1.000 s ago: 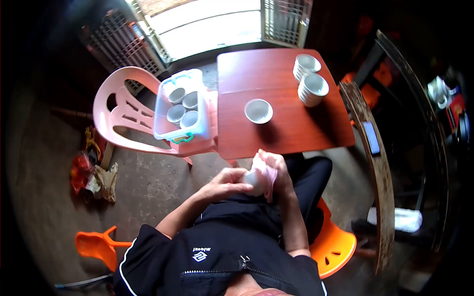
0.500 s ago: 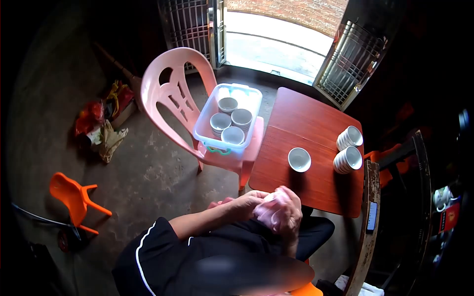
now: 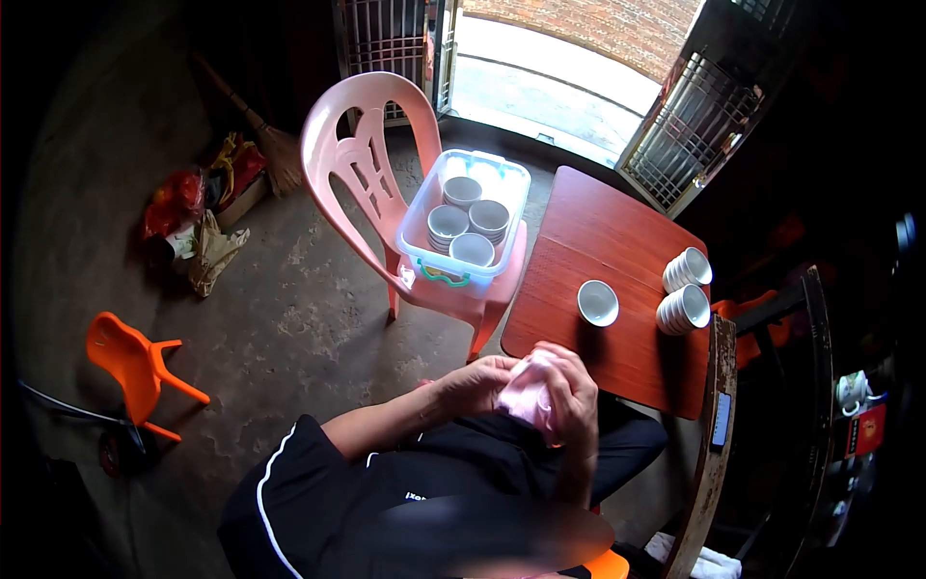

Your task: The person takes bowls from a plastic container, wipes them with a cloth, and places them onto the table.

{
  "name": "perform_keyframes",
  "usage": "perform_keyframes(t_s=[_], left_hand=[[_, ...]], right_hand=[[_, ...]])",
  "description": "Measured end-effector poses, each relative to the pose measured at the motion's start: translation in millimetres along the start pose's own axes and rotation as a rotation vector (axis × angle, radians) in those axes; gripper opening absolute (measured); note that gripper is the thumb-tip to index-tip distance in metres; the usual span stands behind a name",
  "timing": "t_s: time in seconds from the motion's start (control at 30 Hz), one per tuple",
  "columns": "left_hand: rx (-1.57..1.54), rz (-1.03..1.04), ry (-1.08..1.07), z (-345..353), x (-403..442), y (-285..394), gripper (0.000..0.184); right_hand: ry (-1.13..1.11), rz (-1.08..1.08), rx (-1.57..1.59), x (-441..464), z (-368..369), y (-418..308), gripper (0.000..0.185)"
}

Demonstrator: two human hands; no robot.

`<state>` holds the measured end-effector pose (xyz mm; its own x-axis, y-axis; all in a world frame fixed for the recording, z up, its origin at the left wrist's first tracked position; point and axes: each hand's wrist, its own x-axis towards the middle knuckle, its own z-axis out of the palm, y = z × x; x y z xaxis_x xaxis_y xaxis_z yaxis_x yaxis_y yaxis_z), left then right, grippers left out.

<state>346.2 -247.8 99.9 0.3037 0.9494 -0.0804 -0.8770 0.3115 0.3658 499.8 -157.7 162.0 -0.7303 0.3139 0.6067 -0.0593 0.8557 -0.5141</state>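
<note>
A pink cloth point(image 3: 528, 394) is bunched between my two hands, above my lap by the near edge of the table. My left hand point(image 3: 475, 384) is closed on its left side, fingers pinching it. My right hand point(image 3: 575, 400) wraps around the right side of the same cloth. Whether anything lies inside the folds is hidden. Just beyond my hands, a single white bowl point(image 3: 598, 304) stands on the red-brown wooden table point(image 3: 603, 232). Two stacks of bowls, a far stack point(image 3: 688, 270) and a near stack point(image 3: 683, 311), lean tilted near its right edge.
A clear plastic tub point(image 3: 417, 253) holding several stacked bowls sits on a pink plastic chair point(image 3: 386, 207), left of the table. An orange small chair point(image 3: 125, 362) and bags point(image 3: 214, 256) are on the floor at left. A worn wooden frame point(image 3: 709, 454) rises at right.
The view has shifted slightly, so the tub, chair and table appear a little further right. Both hands stay on the cloth, which has changed shape between them.
</note>
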Motion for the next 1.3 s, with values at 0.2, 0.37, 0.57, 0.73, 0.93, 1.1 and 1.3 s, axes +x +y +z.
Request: perform_keyframes(t_s=[0.2, 0.37, 0.57, 0.73, 0.93, 1.1, 1.3], left_hand=[[0.076, 0.166, -0.004, 8.1, 2.1, -4.0, 0.042], [0.483, -0.052, -0.116, 13.4, 4.6, 3.9, 0.045], [0.023, 0.093, -0.028, -0.3, 19.9, -3.1, 0.046], [0.0, 0.185, 0.017, 12.9, 16.6, -9.2, 0.053], [0.272, 0.009, 0.03, 10.2, 6.7, -14.9, 0.055], [0.705, 0.274, 0.102, 16.7, 14.0, -22.1, 0.037], [0.342, -0.115, 0.017, 36.9, 10.6, 4.2, 0.056]], right_hand=[[0.608, 0.173, 0.0, -27.2, 40.8, 13.5, 0.036], [0.413, 0.272, 0.473, -26.4, 23.3, 8.6, 0.039], [0.731, 0.481, 0.807, -34.7, 38.2, 7.7, 0.044], [0.62, 0.131, -0.092, -39.8, 43.0, 4.6, 0.042], [-0.123, 0.629, 0.707, -24.1, -15.8, 19.2, 0.031], [0.749, 0.548, 0.857, -59.2, 47.5, 24.0, 0.04], [0.241, 0.375, 0.907, -52.8, 10.1, 43.5, 0.036]])
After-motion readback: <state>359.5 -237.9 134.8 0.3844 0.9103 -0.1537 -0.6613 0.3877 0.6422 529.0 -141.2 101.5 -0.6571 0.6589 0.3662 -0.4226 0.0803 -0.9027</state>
